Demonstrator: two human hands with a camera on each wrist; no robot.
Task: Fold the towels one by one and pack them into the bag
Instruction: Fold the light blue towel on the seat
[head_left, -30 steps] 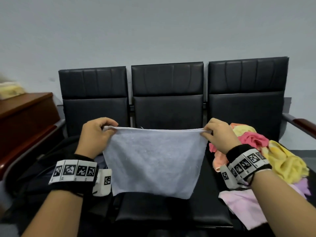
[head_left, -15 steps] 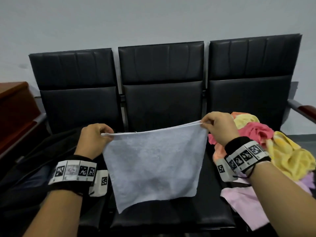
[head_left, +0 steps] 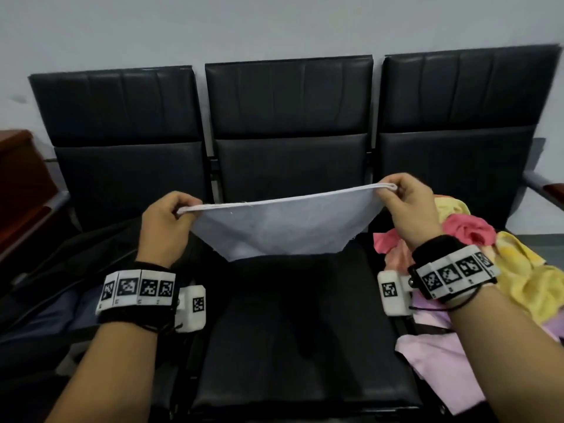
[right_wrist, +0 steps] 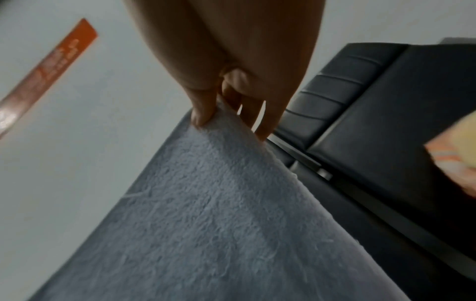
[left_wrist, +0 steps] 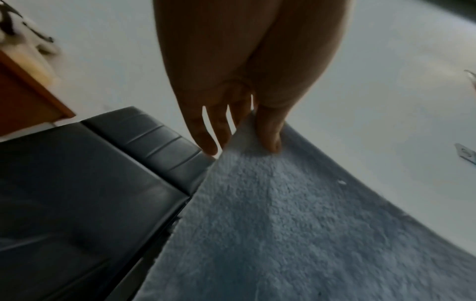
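A pale grey-blue towel (head_left: 280, 227) hangs stretched between my two hands above the middle seat (head_left: 299, 331) of a black bench. My left hand (head_left: 166, 222) pinches its left top corner and my right hand (head_left: 406, 206) pinches its right top corner, which is held higher. The wrist views show the same towel (left_wrist: 296, 234) (right_wrist: 219, 224) gripped between thumb and fingers of the left hand (left_wrist: 244, 130) and the right hand (right_wrist: 224, 114). A dark bag (head_left: 52, 288) lies on the left seat. A heap of yellow, pink and orange towels (head_left: 494, 270) fills the right seat.
The black three-seat bench (head_left: 287, 111) stands against a pale wall. A brown wooden cabinet (head_left: 21, 184) is at the far left. A wooden armrest (head_left: 552, 190) ends the bench on the right. A light pink towel (head_left: 442, 370) lies at the front of the right seat.
The towel's lower edge has swung up and away, so it hangs shorter in view. My right hand has risen above the left. The camera has tilted further down.
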